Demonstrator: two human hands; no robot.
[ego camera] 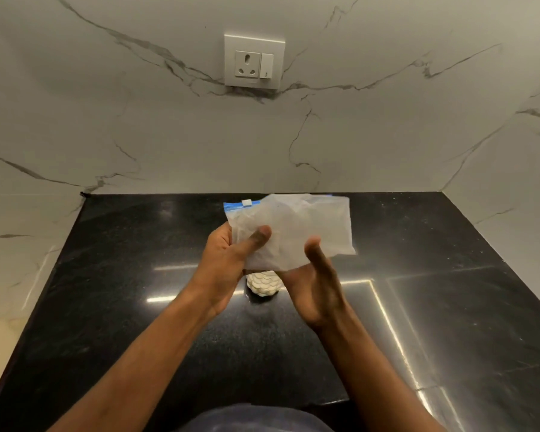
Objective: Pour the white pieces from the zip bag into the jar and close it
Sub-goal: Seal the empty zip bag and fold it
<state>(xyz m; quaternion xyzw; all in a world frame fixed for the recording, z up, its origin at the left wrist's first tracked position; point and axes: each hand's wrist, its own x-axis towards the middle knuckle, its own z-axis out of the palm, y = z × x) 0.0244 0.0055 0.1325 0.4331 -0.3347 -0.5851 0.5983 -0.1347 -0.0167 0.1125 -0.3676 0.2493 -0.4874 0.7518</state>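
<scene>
Left hand (228,263) has its grip pinched on the left side of the zip bag (293,232), thumb pressed on the front. Right hand (317,285) is cupped under the bag's lower edge with fingers loosely spread; can't tell if it's really clamping it. Bag's held up over the black bench (449,307), blue zip strip at the far left. Right below it sits the jar (262,284), white pieces showing through, mostly hidden by the hands. Wall socket (254,61) behind.

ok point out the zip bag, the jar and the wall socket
zip bag (306,226), head view, on its translucent middle panel
jar (263,283), head view, on its white-filled side below the hands
wall socket (247,63), head view, on the pin holes
</scene>
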